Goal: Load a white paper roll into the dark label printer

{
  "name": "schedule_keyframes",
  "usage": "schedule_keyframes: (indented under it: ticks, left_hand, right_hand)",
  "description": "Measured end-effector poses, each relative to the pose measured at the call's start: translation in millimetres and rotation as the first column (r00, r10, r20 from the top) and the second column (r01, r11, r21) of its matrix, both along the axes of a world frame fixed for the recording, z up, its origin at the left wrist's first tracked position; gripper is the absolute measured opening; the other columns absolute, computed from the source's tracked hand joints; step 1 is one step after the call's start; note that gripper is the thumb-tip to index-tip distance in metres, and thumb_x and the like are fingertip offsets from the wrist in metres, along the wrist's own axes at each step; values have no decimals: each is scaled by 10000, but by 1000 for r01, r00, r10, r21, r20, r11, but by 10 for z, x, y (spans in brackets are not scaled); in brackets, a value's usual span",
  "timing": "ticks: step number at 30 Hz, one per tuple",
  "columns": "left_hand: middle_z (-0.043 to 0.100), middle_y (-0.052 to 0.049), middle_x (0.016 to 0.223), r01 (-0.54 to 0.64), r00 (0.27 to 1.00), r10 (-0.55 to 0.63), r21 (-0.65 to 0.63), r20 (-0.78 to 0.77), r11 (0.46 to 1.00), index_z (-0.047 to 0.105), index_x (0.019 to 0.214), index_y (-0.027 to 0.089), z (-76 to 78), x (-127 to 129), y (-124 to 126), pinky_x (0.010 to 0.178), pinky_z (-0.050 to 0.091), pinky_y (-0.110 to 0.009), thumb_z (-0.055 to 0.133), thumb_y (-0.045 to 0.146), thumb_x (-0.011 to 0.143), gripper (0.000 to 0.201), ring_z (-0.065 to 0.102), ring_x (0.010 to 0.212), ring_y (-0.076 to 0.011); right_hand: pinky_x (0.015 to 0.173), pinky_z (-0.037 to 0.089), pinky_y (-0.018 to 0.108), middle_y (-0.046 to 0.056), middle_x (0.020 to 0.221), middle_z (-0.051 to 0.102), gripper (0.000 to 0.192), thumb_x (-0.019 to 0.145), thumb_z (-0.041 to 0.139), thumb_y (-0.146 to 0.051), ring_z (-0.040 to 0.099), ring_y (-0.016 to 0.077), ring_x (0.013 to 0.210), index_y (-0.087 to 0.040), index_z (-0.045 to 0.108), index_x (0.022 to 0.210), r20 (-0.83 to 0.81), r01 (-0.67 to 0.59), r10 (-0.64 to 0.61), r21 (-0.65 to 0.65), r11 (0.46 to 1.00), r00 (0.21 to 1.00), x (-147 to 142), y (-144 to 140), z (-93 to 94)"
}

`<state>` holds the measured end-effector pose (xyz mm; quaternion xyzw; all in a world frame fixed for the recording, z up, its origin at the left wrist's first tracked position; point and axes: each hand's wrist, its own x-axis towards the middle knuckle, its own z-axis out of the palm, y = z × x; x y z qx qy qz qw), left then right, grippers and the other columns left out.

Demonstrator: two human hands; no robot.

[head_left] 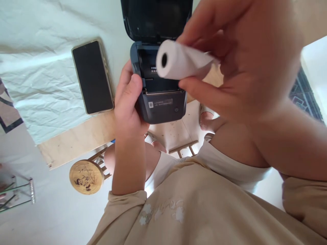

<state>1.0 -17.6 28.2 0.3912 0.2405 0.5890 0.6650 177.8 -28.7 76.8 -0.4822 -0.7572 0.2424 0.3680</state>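
Though blurry, right fingers [198, 89] around a white roll [180, 61], far end obscured; left fingers [134, 85] around a printer [163, 114], lid [155, 20] cropped.

The portable printer [163, 110] is showing slate-blue and black, the paper roll [182, 61] white, the wooden stool [87, 177] a brown panda-and-bamboo pattern.

That one camera peers from the wearer's head, tipped steeply down and forward, very near the bare right hand [247, 64], well above the pale, smooth floor [61, 217], with the beige short-sleeved fabric shirt [209, 211] (the wearer's own) across the bottom.
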Motion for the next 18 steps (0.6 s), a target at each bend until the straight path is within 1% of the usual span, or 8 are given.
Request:
schedule_keyframes:
  ticks: [1,3,5,9,13,15,16,18]
  left_hand:
    - [667,-21,1047,-12,1000,13,8,-14,1000,657,987,240,-10,-5,2,1065,454,-302,554,336,860,189,604,1080,-168]
    - [657,-16,1062,-28,999,28,7,-41,1000,651,1009,249,-29,-17,1,1060,447,-293,578,364,842,216,595,1089,-165]
    - [652,-10,1038,-33,997,33,11,-73,999,654,998,249,-38,-25,-8,1037,454,-279,585,368,837,212,596,1058,-155]
    - [633,-13,965,-31,999,32,44,-40,999,656,943,204,-53,2,-31,937,476,-239,550,354,861,201,594,960,-125]
    - [629,-18,989,-59,997,56,56,54,997,638,972,195,-74,35,-26,944,452,-237,534,336,870,202,592,968,-118]
    - [615,-29,972,-34,999,33,55,23,998,641,968,193,-75,26,-19,918,458,-248,548,322,861,192,587,949,-126]
    - [602,-34,950,-19,1000,19,54,0,998,642,958,188,-74,17,-17,888,464,-252,549,323,861,191,580,919,-125]
    - [578,-41,925,-11,1000,13,55,-23,998,638,951,173,-70,1,-14,848,463,-252,539,341,868,212,565,885,-121]
  right_hand:
    - [940,508,159,14,1222,503,494,813,530,-351,539,37,1084,-91,525,1232,87,11,-14,29,1000,996,-45,18,5]
    - [887,480,171,-22,1162,523,314,856,482,-328,525,45,1083,-147,567,1098,277,26,-66,146,989,958,-117,43,18]
    - [846,451,173,-49,1081,539,194,886,434,-266,529,42,1059,-156,556,989,370,-6,-101,277,961,924,-154,59,15]
    - [812,447,156,-71,1105,535,100,849,483,-190,547,20,1042,-114,534,890,314,-99,-28,380,919,949,-151,99,-54]
    - [881,452,110,-45,1081,547,118,846,516,-174,533,-12,1075,-58,501,829,203,-137,45,468,873,978,-148,171,-138]
    - [869,467,100,-54,1080,552,122,812,564,-176,539,-9,1081,-63,518,825,184,-120,42,438,891,982,-163,212,-172]
    - [854,478,99,-64,1093,550,126,797,581,-186,543,-9,1080,-73,535,830,187,-110,36,401,910,982,-173,227,-183]
    - [898,501,98,-74,1093,549,123,805,562,-205,547,-15,1081,-88,562,842,199,-76,13,315,946,980,-187,235,-186]
